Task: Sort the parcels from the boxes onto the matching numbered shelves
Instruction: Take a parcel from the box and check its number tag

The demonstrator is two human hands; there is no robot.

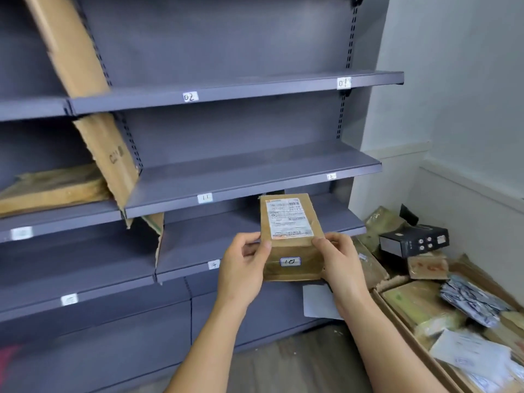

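I hold a small brown cardboard parcel (289,239) in front of the grey shelving. It carries a white shipping label on top and a small tag reading "10" on its near face. My left hand (243,268) grips its left side and my right hand (340,265) grips its right side, thumbs on top. The parcel hovers in front of the shelf tagged "14" (213,264). Above it are shelf tags "11" (204,198), "02" (190,97) and "01" (343,82); another tag (331,176) right of "11" is unreadable.
An open cardboard box (402,316) full of several parcels stands on the floor at the right, with a black box (414,241) behind it. Cardboard dividers (113,154) lean between shelf bays. Flat cardboard (54,188) lies on a left shelf.
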